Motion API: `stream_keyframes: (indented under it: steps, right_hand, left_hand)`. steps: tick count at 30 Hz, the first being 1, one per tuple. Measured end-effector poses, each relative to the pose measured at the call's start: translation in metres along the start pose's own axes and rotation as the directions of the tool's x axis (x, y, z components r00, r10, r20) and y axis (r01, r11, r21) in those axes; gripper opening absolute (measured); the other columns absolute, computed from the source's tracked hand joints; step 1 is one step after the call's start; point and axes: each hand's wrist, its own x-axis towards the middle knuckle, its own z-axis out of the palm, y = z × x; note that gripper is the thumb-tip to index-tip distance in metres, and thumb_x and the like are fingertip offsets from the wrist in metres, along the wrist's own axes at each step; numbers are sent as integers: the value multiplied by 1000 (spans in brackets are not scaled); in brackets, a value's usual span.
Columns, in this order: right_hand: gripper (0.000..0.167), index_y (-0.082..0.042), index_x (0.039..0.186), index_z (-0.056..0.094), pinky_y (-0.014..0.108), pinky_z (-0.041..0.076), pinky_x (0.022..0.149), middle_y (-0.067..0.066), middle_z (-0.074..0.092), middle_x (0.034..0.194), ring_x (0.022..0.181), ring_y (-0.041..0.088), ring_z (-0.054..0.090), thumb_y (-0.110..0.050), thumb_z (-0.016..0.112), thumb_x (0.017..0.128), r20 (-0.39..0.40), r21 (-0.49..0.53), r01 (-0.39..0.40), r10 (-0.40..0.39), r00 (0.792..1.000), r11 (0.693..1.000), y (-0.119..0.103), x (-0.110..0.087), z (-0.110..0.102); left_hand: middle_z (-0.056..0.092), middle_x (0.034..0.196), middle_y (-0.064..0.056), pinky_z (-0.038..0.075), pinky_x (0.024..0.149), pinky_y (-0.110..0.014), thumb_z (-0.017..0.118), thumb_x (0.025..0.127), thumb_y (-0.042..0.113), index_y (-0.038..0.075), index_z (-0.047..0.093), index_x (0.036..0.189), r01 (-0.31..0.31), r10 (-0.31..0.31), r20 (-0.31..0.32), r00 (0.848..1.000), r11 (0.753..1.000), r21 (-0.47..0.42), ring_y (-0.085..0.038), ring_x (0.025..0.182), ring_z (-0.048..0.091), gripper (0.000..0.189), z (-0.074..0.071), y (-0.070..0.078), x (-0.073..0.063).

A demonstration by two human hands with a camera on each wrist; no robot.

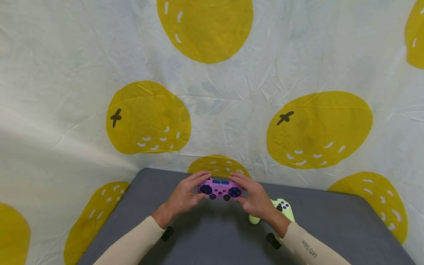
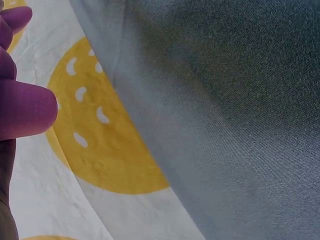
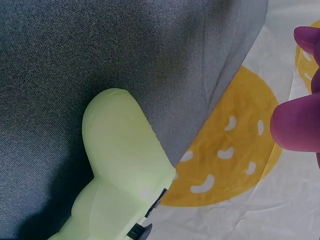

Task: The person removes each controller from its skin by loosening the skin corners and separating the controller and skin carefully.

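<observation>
A pink-purple game controller (image 1: 220, 192) is held up in the middle of the head view, its button face showing with dark blue button areas and two black thumbsticks. The left hand (image 1: 185, 194) grips its left end, fingers over the far edge and thumb at the near side. At the opposite end the right hand (image 1: 255, 198) grips it the same way. One rounded handle of this controller (image 2: 30, 110) enters the left wrist view from the left. Beneath the right hand lies a pale green game controller (image 1: 287, 209), partly hidden by that wrist.
A dark grey cloth-covered table (image 1: 205, 239) spreads under both hands. Behind it and along its sides hangs a white sheet (image 1: 228, 121) printed with yellow fruit shapes. Black wrist devices show at the left wrist (image 1: 167, 233) and right wrist (image 1: 273, 240).
</observation>
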Motion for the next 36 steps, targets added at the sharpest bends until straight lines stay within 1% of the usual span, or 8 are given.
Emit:
stream_keyframes:
  steps: [5,10,14,19,24,27,31,36]
  right_hand:
    - [76,-14,137,67,43,61,94,7,65,144,127,29,67,5,92,68,-41,-31,58,-60,997,998,-1,-1,2]
    - [76,-12,136,67,38,62,91,5,65,143,122,28,69,6,93,67,-69,-47,119,-122,990,992,2,-2,5]
    - [77,-13,136,67,35,61,93,5,65,142,121,28,70,7,93,66,-75,-73,169,-174,982,983,5,-3,7]
    - [77,-12,136,68,32,59,96,7,65,141,120,29,70,6,94,65,-91,-127,238,-250,964,963,6,-4,7]
    - [73,-11,134,68,29,57,100,7,65,141,121,26,69,3,94,67,-75,-155,251,-264,961,956,5,-5,6]
    - [73,-12,135,67,31,57,100,7,64,142,122,25,69,2,93,68,-58,-168,248,-261,964,954,4,-5,5]
    - [75,-12,136,66,37,60,95,8,64,142,120,25,69,2,94,67,-39,-188,261,-273,961,947,4,-4,5]
    - [74,-11,137,65,40,62,90,11,63,141,117,27,70,0,94,69,-4,-194,275,-282,960,942,5,-2,3]
  left_hand:
    - [60,147,-9,60,96,-35,90,79,9,10,62,144,-24,24,4,1000,999,28,-27,130,64,71,-1,0,1]
    - [59,148,-8,61,92,-32,90,79,9,11,62,144,-38,37,27,999,998,59,-26,127,66,71,-3,1,2]
    - [60,146,-10,62,90,-33,90,79,9,12,62,144,-71,67,44,997,992,100,-25,122,68,71,-4,1,3]
    - [62,141,-10,62,90,-33,91,78,9,12,64,141,-119,111,62,992,983,143,-23,117,69,69,-4,1,3]
    - [62,136,-8,62,90,-32,91,78,10,12,66,138,-129,119,76,990,979,156,-21,112,69,64,-4,0,4]
    - [62,134,-8,62,90,-32,92,78,10,12,67,136,-127,115,82,990,979,161,-20,109,69,63,-3,-1,3]
    - [61,132,-8,62,89,-31,92,77,9,13,68,133,-133,120,84,989,976,171,-20,106,69,62,-2,-2,2]
    - [62,129,-8,62,87,-30,93,75,9,11,69,130,-156,143,81,986,970,189,-20,104,70,60,0,-3,1]
